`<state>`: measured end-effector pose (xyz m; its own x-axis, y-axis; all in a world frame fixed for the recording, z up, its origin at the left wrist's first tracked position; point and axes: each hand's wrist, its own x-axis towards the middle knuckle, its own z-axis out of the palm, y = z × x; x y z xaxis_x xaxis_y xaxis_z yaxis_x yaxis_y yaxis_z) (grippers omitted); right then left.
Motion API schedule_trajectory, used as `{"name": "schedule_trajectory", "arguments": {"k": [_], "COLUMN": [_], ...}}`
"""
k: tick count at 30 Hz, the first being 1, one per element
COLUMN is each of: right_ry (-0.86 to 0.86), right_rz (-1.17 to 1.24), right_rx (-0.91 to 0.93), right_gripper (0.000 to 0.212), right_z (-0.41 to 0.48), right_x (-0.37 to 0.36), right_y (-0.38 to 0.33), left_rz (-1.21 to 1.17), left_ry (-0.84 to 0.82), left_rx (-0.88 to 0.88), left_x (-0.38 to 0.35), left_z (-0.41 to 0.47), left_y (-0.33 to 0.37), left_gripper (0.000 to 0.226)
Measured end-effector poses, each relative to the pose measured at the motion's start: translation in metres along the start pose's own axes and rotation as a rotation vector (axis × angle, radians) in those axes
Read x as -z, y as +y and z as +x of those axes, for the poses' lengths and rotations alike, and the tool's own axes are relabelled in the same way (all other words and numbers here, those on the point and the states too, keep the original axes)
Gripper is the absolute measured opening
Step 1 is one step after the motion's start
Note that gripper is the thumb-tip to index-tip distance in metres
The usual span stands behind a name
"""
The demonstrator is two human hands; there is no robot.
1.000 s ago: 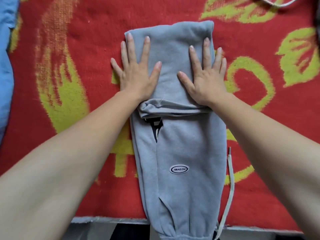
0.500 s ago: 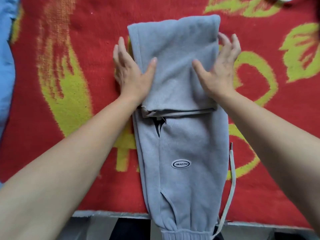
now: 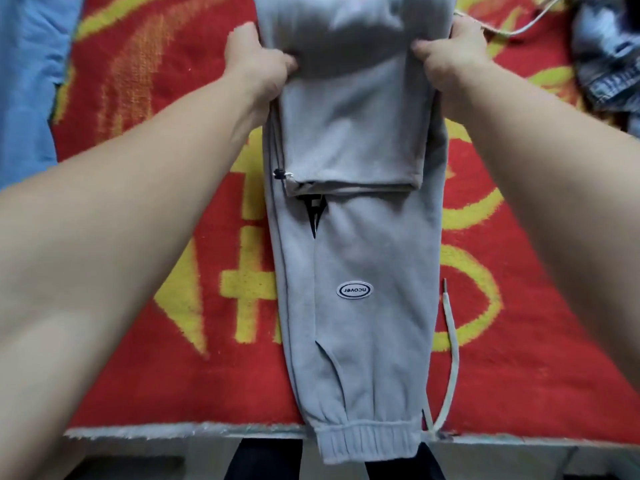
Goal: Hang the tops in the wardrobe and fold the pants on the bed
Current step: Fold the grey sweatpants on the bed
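Red blanket [image 3: 156,375] with yellow figures covers the bed [image 3: 540,453], its pale fringed edge running along the bottom of the frame. At that near edge the ribbed cuff [image 3: 367,441] of the grey sweatpants [image 3: 363,323] hangs just over the side. A white drawstring [image 3: 453,355] trails on the blanket along the pants' right side. Further up, in the middle of the frame, an oval logo patch [image 3: 354,289] sits on the leg. Above it the pants are doubled over, and the lower edge of the folded layer [image 3: 349,133] lies across the leg. My left hand [image 3: 258,69] grips the left side of that layer, thumb on top and fingers curled round the edge. My right hand [image 3: 450,60] grips the right side the same way, both near the top of the frame. Beyond them, blue fabric [image 3: 27,81] lies at the upper left. A denim garment [image 3: 609,64] and a thin white cord [image 3: 512,32] lie at the upper right.
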<state>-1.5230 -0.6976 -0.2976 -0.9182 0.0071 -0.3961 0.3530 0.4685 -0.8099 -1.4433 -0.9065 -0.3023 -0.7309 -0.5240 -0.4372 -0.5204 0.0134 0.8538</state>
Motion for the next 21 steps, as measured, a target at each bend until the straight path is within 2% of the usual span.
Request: {"name": "schedule_trajectory", "arguments": {"k": [2, 5, 8, 11, 14, 17, 19, 21], "right_ry": [0.053, 0.012, -0.028, -0.074, -0.074, -0.152, -0.271, -0.348], "right_rz": [0.069, 0.174, 0.115, 0.068, -0.224, -0.574, -0.743, -0.841], "right_rx": [0.103, 0.186, 0.214, 0.225, 0.308, 0.497, 0.549, 0.514], "right_gripper": [0.03, 0.031, 0.034, 0.054, 0.04, 0.033, 0.037, 0.036], "right_z": [-0.007, -0.021, -0.048, -0.083, -0.125, -0.161, -0.18, -0.193], "right_x": [0.014, 0.038, 0.058, 0.071, 0.077, 0.085, 0.088, 0.086], "right_y": [-0.022, -0.04, -0.033, 0.001, 0.055, 0.115, 0.151, 0.174], "left_rz": [0.002, -0.002, -0.032, -0.035, 0.146, 0.44, 0.579, 0.692], "left_ry": [0.043, 0.043, -0.024, -0.019, -0.027, -0.008, -0.067, -0.191], "left_rx": [-0.087, -0.193, -0.217, -0.22, -0.284, -0.263, -0.302, -0.311], "left_x": [0.002, 0.007, 0.012, 0.017, 0.026, 0.036, 0.041, 0.044], "left_z": [0.0, -0.011, -0.044, -0.089, -0.132, -0.174, -0.197, -0.212], "left_y": [0.028, 0.052, 0.044, 0.013, -0.038, -0.1, -0.136, -0.161], "left_gripper": [0.043, 0.041, 0.042, 0.047, 0.036, 0.042, 0.051, 0.053]}}
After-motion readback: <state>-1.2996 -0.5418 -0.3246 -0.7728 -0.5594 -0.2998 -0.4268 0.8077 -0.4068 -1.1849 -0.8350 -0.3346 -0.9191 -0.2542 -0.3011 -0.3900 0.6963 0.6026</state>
